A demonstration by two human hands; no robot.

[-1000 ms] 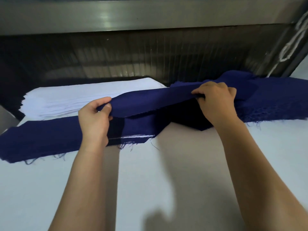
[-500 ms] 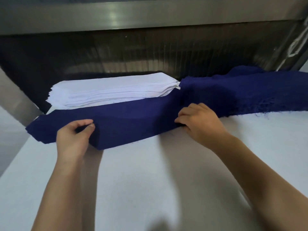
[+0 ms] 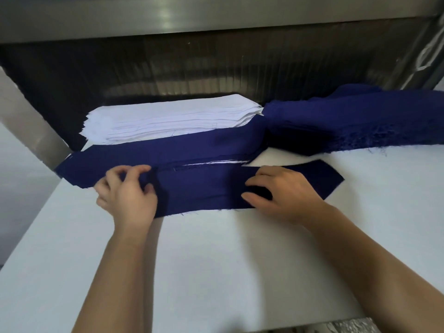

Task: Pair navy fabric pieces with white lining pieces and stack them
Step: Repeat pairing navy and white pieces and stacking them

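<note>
On the white tabletop (image 3: 216, 260) the navy piece (image 3: 204, 188) lies flat, its long axis running 9 to 3 o'clock and its pointed tip toward 3. The left hand (image 3: 127, 195) pinches its 9 o'clock end with curled fingers; the right hand (image 3: 286, 191) presses flat near the tip. Just behind lies a parallel navy stack (image 3: 168, 152); farther, a white lining stack (image 3: 168, 118) at 11 and a navy heap (image 3: 360, 121) at 2.

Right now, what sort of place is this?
Probably a garment workshop: a stack of white linings, a frayed heap of navy pieces, and a navy piece laid out on a wide white table.
</note>
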